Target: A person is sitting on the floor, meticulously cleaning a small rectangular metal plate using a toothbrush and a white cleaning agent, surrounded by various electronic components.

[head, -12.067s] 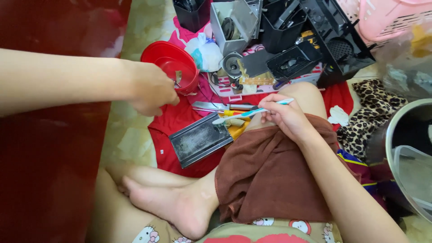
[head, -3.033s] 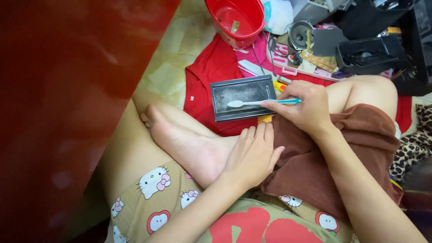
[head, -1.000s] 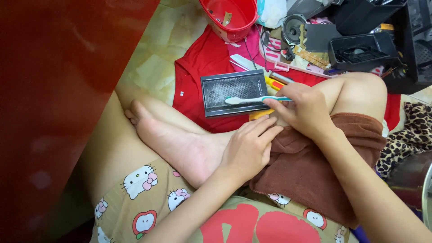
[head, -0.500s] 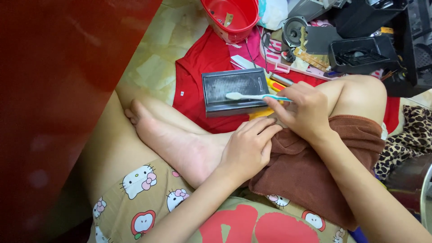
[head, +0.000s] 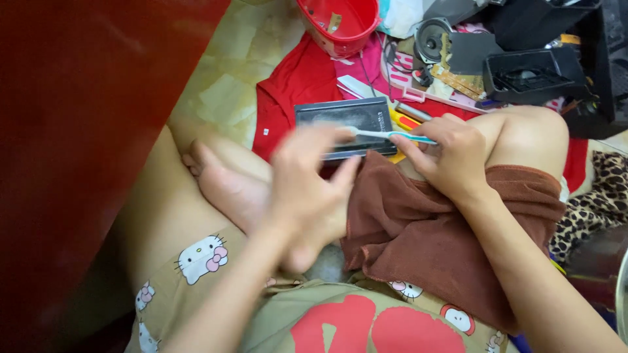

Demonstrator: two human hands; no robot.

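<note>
I sit cross-legged on the floor. My right hand (head: 446,153) grips a white and blue toothbrush (head: 391,135) whose head lies on a flat black rectangular panel (head: 343,121). The panel rests on a red cloth (head: 288,98) in front of my knee. My left hand (head: 307,180) is blurred in motion, fingers spread, just below the panel's near edge and above my bare foot (head: 226,186). It holds nothing. A brown towel (head: 418,235) covers my right thigh.
A red plastic bowl (head: 340,23) sits at the top. Black plastic housings (head: 530,72), a round speaker (head: 433,40) and small tools lie at the top right. A dark red cabinet side (head: 72,131) fills the left. Leopard-print fabric (head: 598,196) lies at right.
My left hand has lifted off my foot and swung up toward the black panel. My right hand keeps the toothbrush on the panel, almost in the same spot.
</note>
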